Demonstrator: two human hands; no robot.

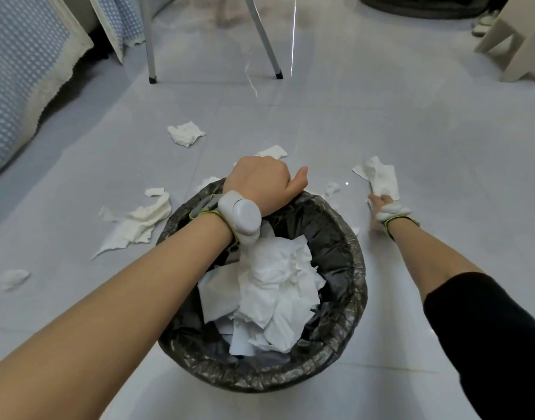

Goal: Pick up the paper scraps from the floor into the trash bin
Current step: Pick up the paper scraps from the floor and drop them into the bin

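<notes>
A round trash bin [348, 262] lined with a black bag stands on the floor below me, holding a heap of white crumpled paper [275, 295]. My left hand [264, 183] grips the bin's far rim. Right of the bin, my right hand [381, 204] is closed on a white paper scrap [381, 177] lying on the floor. More scraps lie around: a long torn one [138, 222] left of the bin, a crumpled one [185, 133] farther back, a small one [267, 151] behind my left hand, a small wad [14, 278] at far left.
Pale glossy tile floor [442, 131]. A bed with a blue patterned cover [20, 86] runs along the left. Two metal chair legs [270, 47] stand ahead. A beige stool [514, 40] sits at the back right, with shoes behind it.
</notes>
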